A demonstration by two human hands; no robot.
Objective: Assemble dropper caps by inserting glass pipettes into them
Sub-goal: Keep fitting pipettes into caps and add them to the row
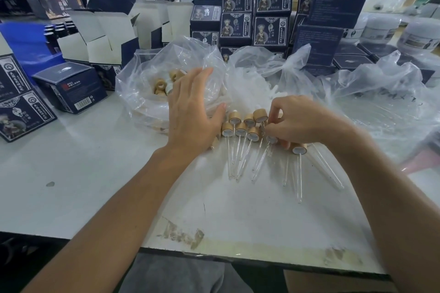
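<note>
Landmark: I take the cluster of assembled droppers [242,131] as my reference; they have round bamboo-coloured collars with white inserts and thin clear glass pipettes pointing toward me.
Bench: the bench [83,169] is smooth, pale grey and glossy, with scuffed tape residue along its near edge.
Left hand: my left hand [192,112] sits just left of the cluster, fingers straight and spread, gripping nothing, reaching over the clear bag.
Right hand: my right hand [300,119] sits just right of the cluster, fingers curled and pinching the top of one glass pipette [262,159] at its collar.
Loose cap supply: behind and left of the cluster, a crinkled clear plastic bag [142,93] holds short tan cylindrical caps [160,85].
Spare glass: right of the cluster, more thin clear tubes [328,169] lie flat on the bench.
Second bag: behind the cluster, a wrinkled bag [252,78] holds small white pieces; I cannot tell what they are.
Background: behind the cluster, stacked dark blue printed cartons [269,14].
</note>
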